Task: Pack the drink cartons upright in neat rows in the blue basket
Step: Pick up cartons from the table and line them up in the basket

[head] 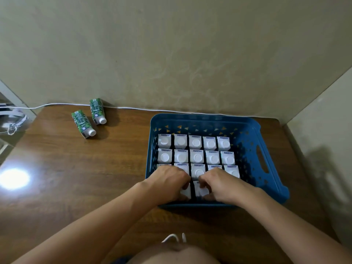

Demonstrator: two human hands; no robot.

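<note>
Inside the blue basket (pixel 205 121) on the wooden table (pixel 76 168), upright cartons (pixel 196 142) fill the far rows; left hand (pixel 169 182) and right hand (pixel 222 184) each grasp a near-edge carton. Two green cartons (pixel 83 123) lie near the table's far-left corner.

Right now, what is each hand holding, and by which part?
Left hand grips a drink carton by its top; right hand grips the neighbouring carton by its top, both in the blue basket.
</note>
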